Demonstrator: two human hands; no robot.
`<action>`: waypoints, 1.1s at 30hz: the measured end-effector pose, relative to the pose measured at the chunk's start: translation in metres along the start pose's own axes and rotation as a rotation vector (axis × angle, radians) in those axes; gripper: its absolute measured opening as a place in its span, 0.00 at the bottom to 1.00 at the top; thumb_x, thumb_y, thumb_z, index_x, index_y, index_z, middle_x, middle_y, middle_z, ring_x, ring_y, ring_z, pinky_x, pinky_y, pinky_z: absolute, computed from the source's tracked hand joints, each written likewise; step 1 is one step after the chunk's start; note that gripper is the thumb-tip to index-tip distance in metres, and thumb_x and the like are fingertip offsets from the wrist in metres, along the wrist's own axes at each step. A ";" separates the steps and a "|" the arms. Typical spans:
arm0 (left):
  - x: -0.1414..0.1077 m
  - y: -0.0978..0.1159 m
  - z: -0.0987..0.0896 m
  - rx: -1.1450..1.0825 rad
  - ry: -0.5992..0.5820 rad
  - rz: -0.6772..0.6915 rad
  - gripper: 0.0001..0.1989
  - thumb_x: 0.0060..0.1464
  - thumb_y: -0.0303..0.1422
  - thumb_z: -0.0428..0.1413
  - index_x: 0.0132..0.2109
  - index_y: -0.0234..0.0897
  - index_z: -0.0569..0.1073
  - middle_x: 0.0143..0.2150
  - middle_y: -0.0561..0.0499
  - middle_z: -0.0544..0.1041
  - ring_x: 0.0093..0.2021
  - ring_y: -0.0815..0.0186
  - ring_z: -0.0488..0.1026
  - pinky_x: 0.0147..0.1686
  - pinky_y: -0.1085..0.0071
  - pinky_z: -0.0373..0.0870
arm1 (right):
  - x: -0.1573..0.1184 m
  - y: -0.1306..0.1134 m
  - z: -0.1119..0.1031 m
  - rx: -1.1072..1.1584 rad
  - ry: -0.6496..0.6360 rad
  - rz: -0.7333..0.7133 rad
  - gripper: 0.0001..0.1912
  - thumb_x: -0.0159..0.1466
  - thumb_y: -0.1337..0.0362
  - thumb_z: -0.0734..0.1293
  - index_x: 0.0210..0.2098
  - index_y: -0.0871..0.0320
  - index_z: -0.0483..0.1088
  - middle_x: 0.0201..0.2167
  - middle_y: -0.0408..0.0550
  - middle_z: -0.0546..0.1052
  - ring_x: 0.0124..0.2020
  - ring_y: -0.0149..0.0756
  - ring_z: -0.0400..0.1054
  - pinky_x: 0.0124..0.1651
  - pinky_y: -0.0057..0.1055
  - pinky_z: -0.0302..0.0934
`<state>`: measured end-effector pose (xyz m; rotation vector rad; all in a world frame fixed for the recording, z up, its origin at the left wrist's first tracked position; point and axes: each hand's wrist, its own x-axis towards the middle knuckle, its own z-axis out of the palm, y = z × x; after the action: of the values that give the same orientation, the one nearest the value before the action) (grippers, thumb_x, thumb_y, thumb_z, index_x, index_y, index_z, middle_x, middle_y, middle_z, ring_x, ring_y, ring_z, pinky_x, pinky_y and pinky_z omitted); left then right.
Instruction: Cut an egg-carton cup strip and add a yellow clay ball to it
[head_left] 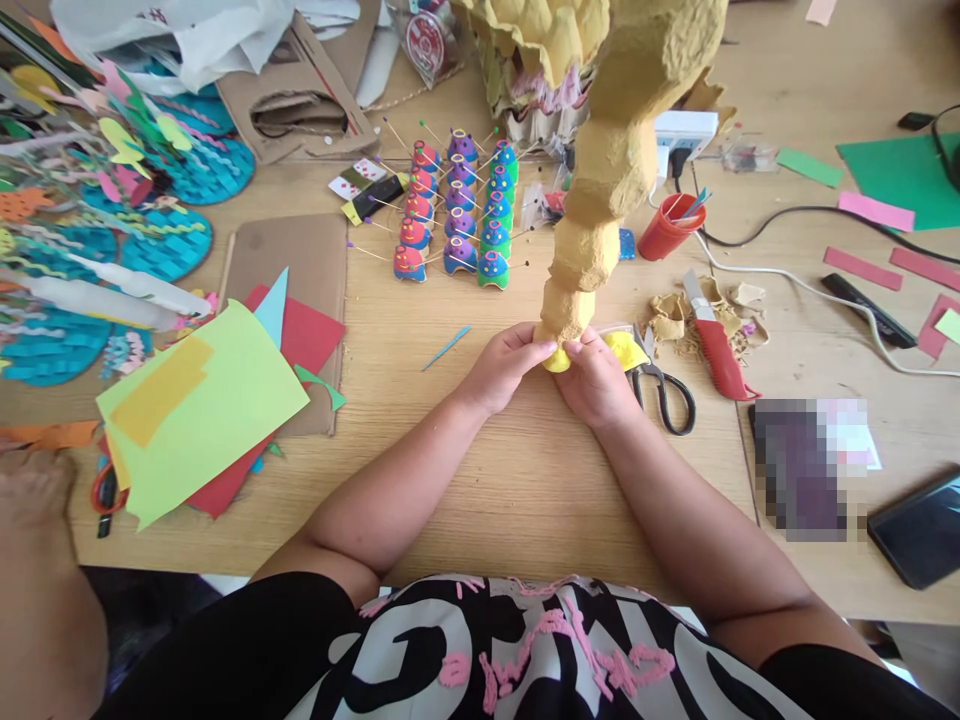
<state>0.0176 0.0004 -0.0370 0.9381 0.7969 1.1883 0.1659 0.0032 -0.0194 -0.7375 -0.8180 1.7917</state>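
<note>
A tall knobbly column of tan-yellow egg-carton cups (589, 250) rises from between my hands towards the top of the view. Bright yellow clay (557, 362) shows at its lower end. My left hand (501, 368) and my right hand (596, 385) are closed around that end from either side, thumbs pressed near the clay. Some fingers are hidden behind it. Just right of my right hand lie another yellow lump (625, 350) and black-handled scissors (679, 403). A thin blue stick (446, 348) rests on the table left of my left hand.
Painted egg-carton creatures (459, 215) stand in rows at the back. A red-handled knife (716, 345) lies by carton scraps; behind are a red cup (670, 228) and a white power strip (686, 133) with cables. Coloured paper (202, 410) and a co-worker's hand (34, 490) are left.
</note>
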 end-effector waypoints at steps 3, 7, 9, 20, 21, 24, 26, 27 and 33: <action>0.000 0.001 0.001 0.006 0.002 0.002 0.17 0.55 0.48 0.71 0.42 0.39 0.88 0.40 0.51 0.87 0.44 0.62 0.79 0.52 0.66 0.72 | 0.000 0.000 0.000 0.011 0.007 -0.002 0.23 0.54 0.47 0.86 0.30 0.50 0.73 0.30 0.40 0.73 0.36 0.37 0.65 0.48 0.38 0.70; -0.001 0.002 0.002 -0.013 0.010 0.003 0.18 0.56 0.49 0.71 0.43 0.40 0.88 0.40 0.51 0.86 0.47 0.60 0.80 0.54 0.65 0.73 | 0.000 -0.001 0.001 0.012 0.005 0.004 0.22 0.54 0.47 0.85 0.32 0.49 0.73 0.32 0.41 0.75 0.37 0.39 0.67 0.48 0.38 0.70; -0.001 0.002 0.003 -0.028 0.007 0.002 0.18 0.56 0.50 0.71 0.42 0.40 0.88 0.40 0.50 0.87 0.49 0.59 0.81 0.56 0.65 0.73 | 0.000 -0.002 0.001 0.018 -0.006 0.001 0.22 0.55 0.47 0.85 0.32 0.49 0.73 0.32 0.41 0.75 0.38 0.39 0.67 0.48 0.39 0.70; -0.002 0.005 0.005 -0.062 -0.035 0.006 0.20 0.57 0.53 0.73 0.41 0.40 0.88 0.41 0.51 0.88 0.49 0.60 0.82 0.58 0.66 0.74 | 0.000 -0.001 0.002 0.047 0.017 0.020 0.22 0.52 0.49 0.87 0.34 0.50 0.75 0.33 0.41 0.77 0.37 0.37 0.68 0.46 0.36 0.70; -0.002 0.006 0.006 -0.078 -0.028 0.005 0.21 0.57 0.54 0.73 0.40 0.40 0.87 0.41 0.51 0.87 0.48 0.60 0.82 0.57 0.65 0.75 | 0.001 -0.001 0.001 0.064 0.021 0.022 0.22 0.53 0.48 0.86 0.34 0.50 0.76 0.33 0.41 0.77 0.37 0.37 0.68 0.45 0.36 0.69; -0.001 0.008 0.009 -0.128 0.011 -0.013 0.25 0.53 0.57 0.74 0.37 0.39 0.85 0.38 0.50 0.86 0.42 0.61 0.80 0.48 0.65 0.76 | 0.001 -0.001 -0.002 0.074 0.024 0.039 0.22 0.56 0.43 0.84 0.34 0.51 0.77 0.34 0.43 0.76 0.36 0.37 0.67 0.41 0.36 0.68; -0.001 0.009 0.010 -0.173 0.029 -0.033 0.27 0.51 0.59 0.75 0.35 0.38 0.84 0.35 0.50 0.84 0.37 0.63 0.77 0.42 0.66 0.75 | 0.002 -0.001 -0.004 0.048 0.023 0.042 0.23 0.56 0.42 0.84 0.33 0.52 0.77 0.33 0.44 0.75 0.36 0.38 0.67 0.40 0.36 0.67; -0.001 0.010 0.010 -0.200 0.036 -0.041 0.27 0.51 0.59 0.75 0.35 0.38 0.84 0.34 0.50 0.83 0.36 0.63 0.76 0.39 0.66 0.75 | 0.002 -0.001 -0.004 0.036 0.019 0.041 0.23 0.56 0.42 0.84 0.33 0.52 0.78 0.33 0.44 0.75 0.36 0.38 0.67 0.39 0.36 0.66; -0.001 0.014 0.010 -0.312 0.103 -0.110 0.22 0.63 0.49 0.71 0.31 0.37 0.79 0.29 0.52 0.74 0.32 0.66 0.71 0.38 0.66 0.76 | 0.003 -0.001 -0.005 0.041 -0.038 0.047 0.24 0.57 0.39 0.83 0.36 0.51 0.82 0.34 0.45 0.78 0.37 0.38 0.68 0.37 0.35 0.66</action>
<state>0.0211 -0.0009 -0.0201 0.5739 0.7099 1.2297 0.1695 0.0072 -0.0217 -0.7028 -0.7926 1.8647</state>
